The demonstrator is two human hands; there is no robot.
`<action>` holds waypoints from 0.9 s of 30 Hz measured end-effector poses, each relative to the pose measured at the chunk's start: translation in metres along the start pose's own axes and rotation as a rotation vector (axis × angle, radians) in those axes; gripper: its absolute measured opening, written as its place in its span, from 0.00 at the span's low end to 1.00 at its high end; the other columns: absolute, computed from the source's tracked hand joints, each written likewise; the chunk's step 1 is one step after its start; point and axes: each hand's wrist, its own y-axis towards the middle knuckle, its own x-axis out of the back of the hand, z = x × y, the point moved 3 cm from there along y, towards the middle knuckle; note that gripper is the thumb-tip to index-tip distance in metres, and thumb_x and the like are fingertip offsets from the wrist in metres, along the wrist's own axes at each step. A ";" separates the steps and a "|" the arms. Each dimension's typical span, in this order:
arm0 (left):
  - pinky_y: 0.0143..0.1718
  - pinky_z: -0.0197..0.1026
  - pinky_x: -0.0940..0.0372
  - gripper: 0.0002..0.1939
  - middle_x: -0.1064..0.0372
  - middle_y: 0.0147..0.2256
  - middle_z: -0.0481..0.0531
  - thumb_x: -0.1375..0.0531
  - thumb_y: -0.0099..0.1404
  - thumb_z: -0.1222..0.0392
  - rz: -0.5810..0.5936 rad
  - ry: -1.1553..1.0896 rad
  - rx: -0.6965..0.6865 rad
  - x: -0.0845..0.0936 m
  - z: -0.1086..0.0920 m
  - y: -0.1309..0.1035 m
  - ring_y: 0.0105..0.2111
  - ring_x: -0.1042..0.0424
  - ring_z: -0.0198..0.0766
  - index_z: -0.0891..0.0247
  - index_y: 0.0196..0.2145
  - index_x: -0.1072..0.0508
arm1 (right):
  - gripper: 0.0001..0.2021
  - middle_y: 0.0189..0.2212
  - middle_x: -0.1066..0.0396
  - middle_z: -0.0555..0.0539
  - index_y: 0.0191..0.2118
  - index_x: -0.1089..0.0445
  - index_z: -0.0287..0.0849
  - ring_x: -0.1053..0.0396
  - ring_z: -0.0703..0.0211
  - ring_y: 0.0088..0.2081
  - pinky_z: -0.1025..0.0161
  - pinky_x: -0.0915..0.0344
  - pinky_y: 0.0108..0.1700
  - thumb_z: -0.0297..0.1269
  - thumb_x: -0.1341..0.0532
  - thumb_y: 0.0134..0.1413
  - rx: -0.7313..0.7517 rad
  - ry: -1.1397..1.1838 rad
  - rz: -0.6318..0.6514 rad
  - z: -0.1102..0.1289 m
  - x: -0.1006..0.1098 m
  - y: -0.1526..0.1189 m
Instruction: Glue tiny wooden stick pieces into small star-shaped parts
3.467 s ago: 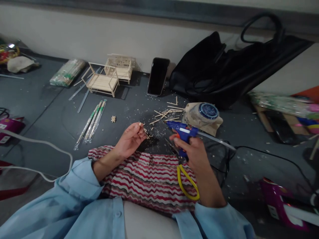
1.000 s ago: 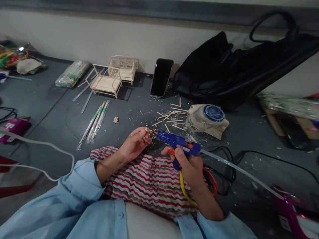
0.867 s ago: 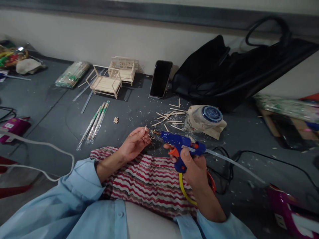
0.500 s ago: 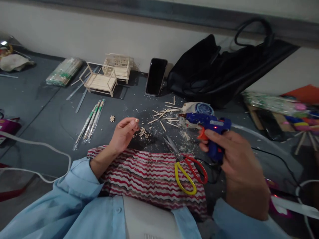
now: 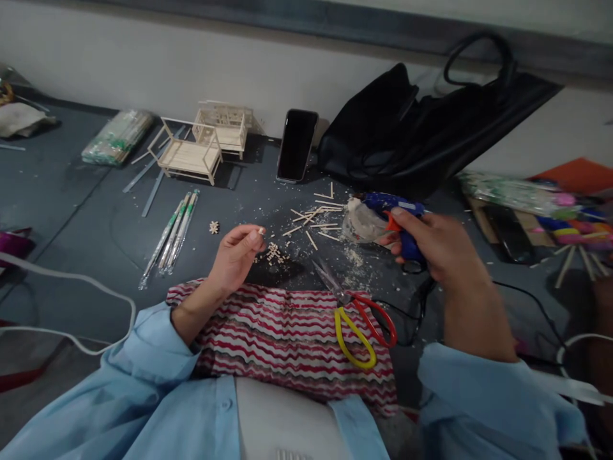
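Between thumb and fingers, my left hand pinches a small piece of wooden stick above the table. Just beneath it lies a pile of short cut stick pieces. My right hand is closed round a blue glue gun with an orange trigger. The gun's nozzle end is over a whitish, plastic-looking bundle that it partly hides. Longer thin sticks lie scattered between the hands. Scissors with one red and one yellow handle rest partly on a striped cloth.
Two small stick-built furniture models stand at the back left, near wrapped stick bundles. A phone leans upright against the wall beside a black bag. A second phone and a white cable lie to the sides.
My right hand has carried the glue gun up and back, over the whitish bundle, hiding the blue round thing seen there earlier. My left hand has barely moved.
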 end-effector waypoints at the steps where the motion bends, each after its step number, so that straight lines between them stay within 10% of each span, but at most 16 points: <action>1: 0.31 0.35 0.39 0.11 0.33 0.23 0.44 0.26 0.48 0.55 0.006 -0.006 0.014 0.000 0.001 0.000 0.25 0.39 0.28 0.59 0.29 0.20 | 0.13 0.18 0.27 0.45 0.30 0.29 0.35 0.36 0.61 0.17 0.63 0.40 0.21 0.40 0.38 0.59 -0.010 0.001 -0.013 0.000 0.000 -0.001; 16: 0.32 0.36 0.39 0.11 0.32 0.25 0.45 0.26 0.50 0.55 0.014 -0.023 0.061 0.001 0.006 0.000 0.26 0.39 0.28 0.60 0.30 0.20 | 0.17 0.19 0.30 0.47 0.31 0.24 0.37 0.32 0.58 0.25 0.63 0.40 0.29 0.47 0.39 0.61 0.150 -0.446 -0.234 -0.002 0.018 -0.007; 27: 0.30 0.36 0.40 0.12 0.33 0.24 0.44 0.26 0.48 0.55 -0.006 -0.023 0.078 0.001 0.007 0.000 0.25 0.39 0.28 0.60 0.29 0.21 | 0.21 0.24 0.27 0.45 0.41 0.27 0.38 0.29 0.56 0.24 0.60 0.33 0.28 0.52 0.36 0.51 0.152 -0.241 -0.264 -0.025 0.017 -0.019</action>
